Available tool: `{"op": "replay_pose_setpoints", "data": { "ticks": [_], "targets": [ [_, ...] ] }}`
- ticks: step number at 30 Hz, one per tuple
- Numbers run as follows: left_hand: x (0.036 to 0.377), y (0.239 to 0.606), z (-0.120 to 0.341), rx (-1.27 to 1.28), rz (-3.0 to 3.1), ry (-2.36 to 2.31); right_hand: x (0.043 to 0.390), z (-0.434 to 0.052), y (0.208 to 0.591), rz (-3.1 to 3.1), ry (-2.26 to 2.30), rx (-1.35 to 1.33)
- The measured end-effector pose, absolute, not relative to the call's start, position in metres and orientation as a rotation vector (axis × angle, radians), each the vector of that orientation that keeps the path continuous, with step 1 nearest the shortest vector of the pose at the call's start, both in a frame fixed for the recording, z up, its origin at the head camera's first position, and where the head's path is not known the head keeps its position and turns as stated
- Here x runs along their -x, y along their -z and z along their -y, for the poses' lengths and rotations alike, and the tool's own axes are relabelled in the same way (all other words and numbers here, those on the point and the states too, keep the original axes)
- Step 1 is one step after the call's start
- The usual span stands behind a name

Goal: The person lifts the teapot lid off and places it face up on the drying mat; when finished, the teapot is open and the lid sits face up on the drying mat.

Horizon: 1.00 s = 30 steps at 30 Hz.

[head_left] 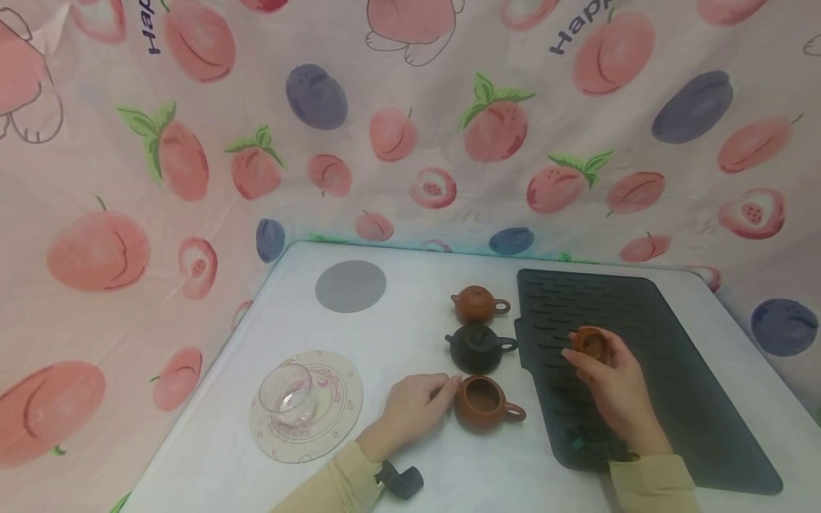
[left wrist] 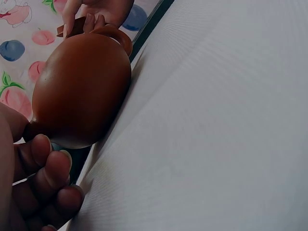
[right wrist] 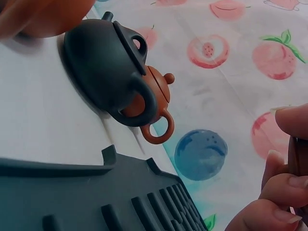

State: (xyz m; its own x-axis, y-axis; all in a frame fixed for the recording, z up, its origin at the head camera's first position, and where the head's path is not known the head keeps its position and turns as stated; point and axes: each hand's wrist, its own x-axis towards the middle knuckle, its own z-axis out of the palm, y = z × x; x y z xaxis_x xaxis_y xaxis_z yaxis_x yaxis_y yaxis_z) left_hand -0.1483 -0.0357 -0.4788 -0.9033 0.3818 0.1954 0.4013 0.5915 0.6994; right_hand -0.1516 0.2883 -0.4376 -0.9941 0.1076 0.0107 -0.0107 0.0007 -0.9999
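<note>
Three small teapots stand in a column on the white table: a lidded brown one farthest, a dark lidded one in the middle, and a lidless brown one nearest. My left hand grips the lidless pot at its spout side; in the left wrist view the pot fills the frame above my curled fingers. My right hand pinches the brown lid just above the dark ribbed mat. The right wrist view shows the dark pot and the mat.
A clear glass cup stands on a round patterned coaster at the front left. A grey round coaster lies farther back. A peach-print curtain walls the table on the far and left sides.
</note>
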Motion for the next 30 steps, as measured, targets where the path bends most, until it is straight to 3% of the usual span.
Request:
{"op": "replay_pose_setpoints", "data": {
  "ticks": [30],
  "targets": [
    [0.1492, 0.4799, 0.0357, 0.687, 2.784, 1.228, 0.1527, -0.2977, 0.4428, 2.050, -2.174, 0.109]
  ]
}}
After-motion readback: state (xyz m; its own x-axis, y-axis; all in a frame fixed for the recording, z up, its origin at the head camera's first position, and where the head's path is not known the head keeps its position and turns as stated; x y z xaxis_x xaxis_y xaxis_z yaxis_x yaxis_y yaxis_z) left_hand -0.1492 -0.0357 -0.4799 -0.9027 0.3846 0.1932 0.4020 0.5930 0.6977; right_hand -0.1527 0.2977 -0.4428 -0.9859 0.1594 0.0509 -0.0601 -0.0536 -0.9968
